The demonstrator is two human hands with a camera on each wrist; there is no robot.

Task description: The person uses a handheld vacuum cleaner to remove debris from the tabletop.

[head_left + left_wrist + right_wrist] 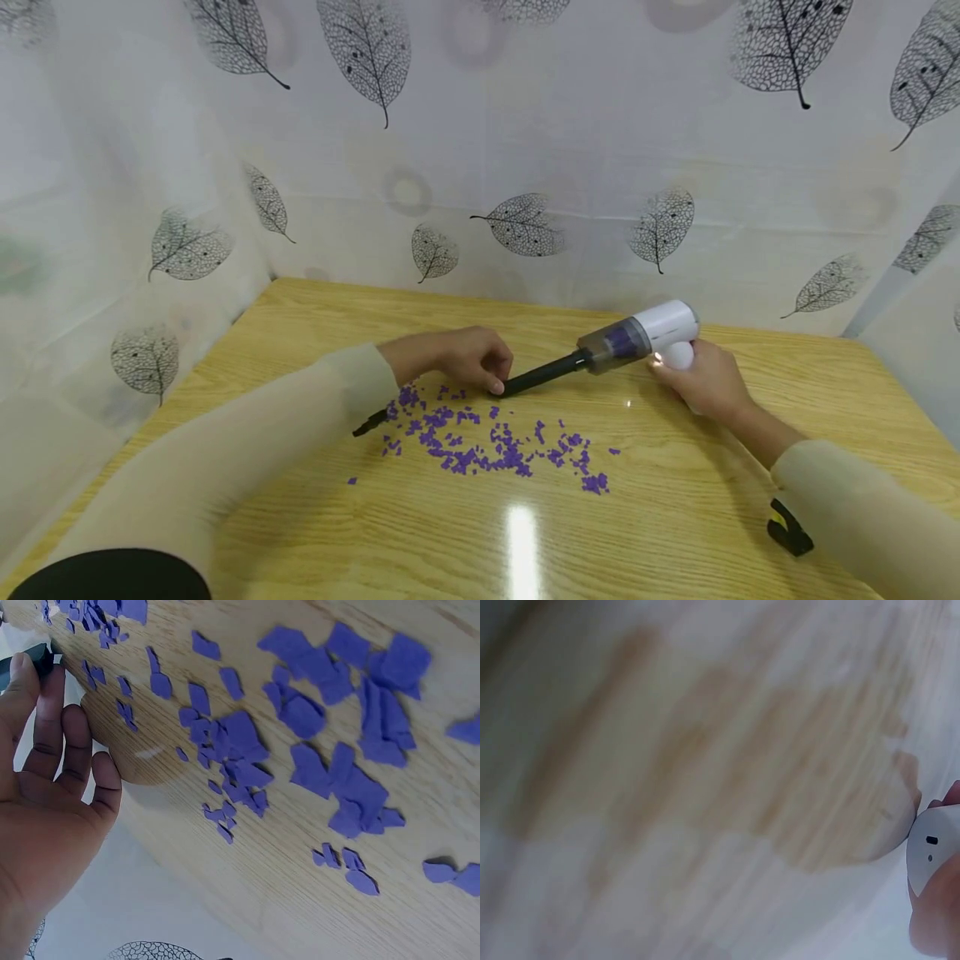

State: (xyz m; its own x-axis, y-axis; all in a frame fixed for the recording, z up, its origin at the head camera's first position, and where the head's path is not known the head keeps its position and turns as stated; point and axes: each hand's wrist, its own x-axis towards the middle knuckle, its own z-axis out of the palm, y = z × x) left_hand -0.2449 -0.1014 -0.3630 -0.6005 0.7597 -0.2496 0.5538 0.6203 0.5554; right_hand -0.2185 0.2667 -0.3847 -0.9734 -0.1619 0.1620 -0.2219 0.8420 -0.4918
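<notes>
A white handheld vacuum [666, 323] with a clear dust cup and a long black nozzle [543, 375] is held by its handle in my right hand [708, 379]. Purple matter shows inside the cup. My left hand [472, 358] pinches the nozzle's tip between thumb and fingers; the left wrist view shows this hand [56, 772] at the dark tip [41, 664]. Many purple paper scraps [510, 454] lie scattered on the table in front of the nozzle. In the right wrist view, part of the vacuum's white handle [934, 840] shows at the right edge.
The wooden table [420, 542] meets a curtain with leaf prints [585, 125] behind and at the sides. A black strap end [369, 423] shows beside my left sleeve, and a black and yellow piece [789, 529] by my right sleeve. A dark round shape [112, 575] fills the lower left corner.
</notes>
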